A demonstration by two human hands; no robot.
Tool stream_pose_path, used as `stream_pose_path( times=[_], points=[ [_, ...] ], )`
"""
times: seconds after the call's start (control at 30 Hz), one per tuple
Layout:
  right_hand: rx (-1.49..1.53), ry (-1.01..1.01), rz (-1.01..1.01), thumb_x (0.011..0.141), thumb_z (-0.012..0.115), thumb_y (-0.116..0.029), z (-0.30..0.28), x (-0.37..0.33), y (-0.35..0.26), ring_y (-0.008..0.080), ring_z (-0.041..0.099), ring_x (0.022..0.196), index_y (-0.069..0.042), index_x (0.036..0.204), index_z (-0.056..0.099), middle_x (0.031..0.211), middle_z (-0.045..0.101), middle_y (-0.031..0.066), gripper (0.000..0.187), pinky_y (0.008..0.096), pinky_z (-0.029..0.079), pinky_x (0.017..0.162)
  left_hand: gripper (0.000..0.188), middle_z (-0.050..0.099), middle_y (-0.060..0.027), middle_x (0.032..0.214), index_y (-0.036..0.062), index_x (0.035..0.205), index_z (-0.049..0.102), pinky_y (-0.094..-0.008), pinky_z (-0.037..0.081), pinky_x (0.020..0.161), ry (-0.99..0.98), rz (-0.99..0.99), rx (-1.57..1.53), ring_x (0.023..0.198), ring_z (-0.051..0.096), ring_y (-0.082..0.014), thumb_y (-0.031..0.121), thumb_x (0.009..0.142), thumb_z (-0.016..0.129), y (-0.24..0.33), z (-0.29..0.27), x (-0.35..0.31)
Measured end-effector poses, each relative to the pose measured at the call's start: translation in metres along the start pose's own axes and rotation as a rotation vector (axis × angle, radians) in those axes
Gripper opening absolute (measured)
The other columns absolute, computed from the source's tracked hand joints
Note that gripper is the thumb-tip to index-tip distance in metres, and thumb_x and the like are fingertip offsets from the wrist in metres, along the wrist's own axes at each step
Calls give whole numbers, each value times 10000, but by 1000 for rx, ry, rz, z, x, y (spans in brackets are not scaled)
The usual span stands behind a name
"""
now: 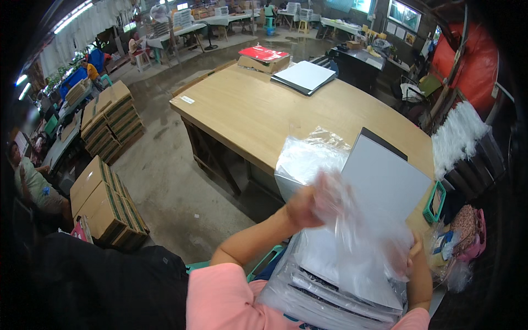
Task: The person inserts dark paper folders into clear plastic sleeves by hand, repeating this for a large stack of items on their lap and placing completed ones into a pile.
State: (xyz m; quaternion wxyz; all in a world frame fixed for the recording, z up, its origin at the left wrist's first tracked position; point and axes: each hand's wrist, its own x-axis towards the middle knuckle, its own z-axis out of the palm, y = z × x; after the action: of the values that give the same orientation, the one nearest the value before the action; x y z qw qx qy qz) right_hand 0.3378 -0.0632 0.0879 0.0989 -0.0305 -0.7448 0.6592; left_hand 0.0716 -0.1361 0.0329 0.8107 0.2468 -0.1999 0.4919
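A clear plastic bag is stretched between my hands, blurred by motion. My left hand is closed on its upper left part. My right hand grips its right side, with the fingers partly covered by the film. Below the bag, against my body, is a stack of flat, plastic-wrapped white and dark sheets. Just beyond my hands, pale grey boards lie at the table's near edge, over a black one. Beside them on the left is a pile of clear plastic bags.
The wooden table extends away, bearing white and dark boards and a box with a red packet. A green basket and a pink bag are at right. Strapped cartons stand left; a person sits behind them.
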Motion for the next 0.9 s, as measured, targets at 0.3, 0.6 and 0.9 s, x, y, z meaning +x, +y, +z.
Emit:
stream_pose_path(
  times=[0.3, 0.6, 0.9],
  points=[
    [386, 692, -104, 754, 580, -104, 27, -98, 53, 188, 540, 585, -19, 825, 576, 736, 591, 83, 111, 344, 463, 577, 285, 555, -55, 779, 101, 999, 516, -374, 436, 709, -99, -162, 436, 729, 529, -204, 344, 875, 432, -11, -10, 5],
    [290, 1254, -286, 724, 558, -45, 8, -123, 74, 177, 494, 505, -34, 775, 560, 684, 566, 67, 52, 327, 440, 526, 543, 545, -105, 646, 117, 1193, 450, -310, 447, 542, 353, 37, 1882, 565, 552, -233, 258, 713, 661, 31, -31, 22],
    [-1259, 1546, 25, 677, 551, 35, -62, -59, 29, 197, 474, 867, -113, 995, 667, 948, 514, 94, 369, 256, 420, 526, 670, 426, -116, 934, 262, 1263, 435, -398, 438, 519, 429, 182, 2782, 629, 534, -287, 52, 658, 633, 33, -34, 87]
  ],
)
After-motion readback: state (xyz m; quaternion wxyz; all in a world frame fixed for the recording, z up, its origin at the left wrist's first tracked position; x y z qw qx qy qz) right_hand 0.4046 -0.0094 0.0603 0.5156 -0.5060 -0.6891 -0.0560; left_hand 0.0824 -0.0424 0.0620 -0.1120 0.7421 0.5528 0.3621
